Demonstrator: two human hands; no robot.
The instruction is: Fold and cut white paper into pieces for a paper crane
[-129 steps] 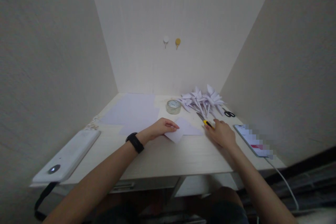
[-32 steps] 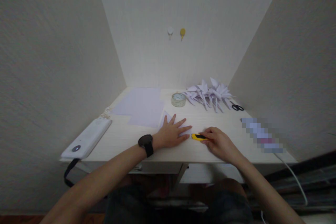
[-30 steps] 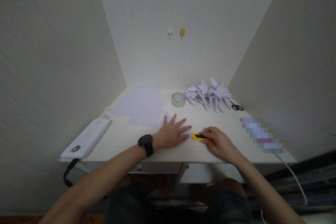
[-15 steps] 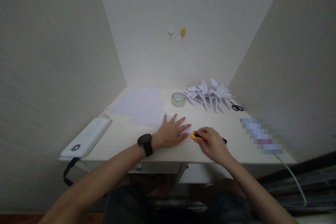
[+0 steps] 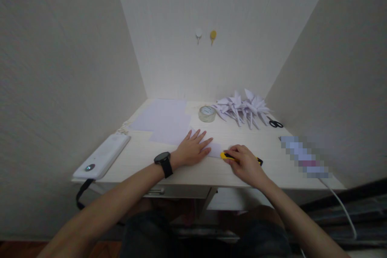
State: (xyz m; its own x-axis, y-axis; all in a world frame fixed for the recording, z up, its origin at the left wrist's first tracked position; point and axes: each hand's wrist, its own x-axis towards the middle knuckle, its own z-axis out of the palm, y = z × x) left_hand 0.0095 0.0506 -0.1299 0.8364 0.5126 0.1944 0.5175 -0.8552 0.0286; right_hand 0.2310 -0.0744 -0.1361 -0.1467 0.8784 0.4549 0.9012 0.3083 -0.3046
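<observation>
My left hand (image 5: 193,148) lies flat with fingers spread on a small piece of white paper (image 5: 215,150), covering much of it. My right hand (image 5: 244,163) is closed around a yellow and black utility knife (image 5: 225,155). Its front end is at the paper's right edge, and its black rear end sticks out behind my fingers. Whether the blade touches the paper is too small to tell. Larger white paper sheets (image 5: 169,123) lie overlapped just beyond my left hand.
Farther back are a roll of clear tape (image 5: 207,114), a pile of folded paper pinwheels (image 5: 242,107) and black-handled scissors (image 5: 275,123). A white power bank (image 5: 102,157) lies at the left edge, a blurred-out object (image 5: 302,157) at the right. Walls enclose the desk (image 5: 187,175) on three sides.
My left hand has slid a little to the left, so more of the small paper shows. My right hand stays near the same spot with the knife. The view has shifted slightly.
</observation>
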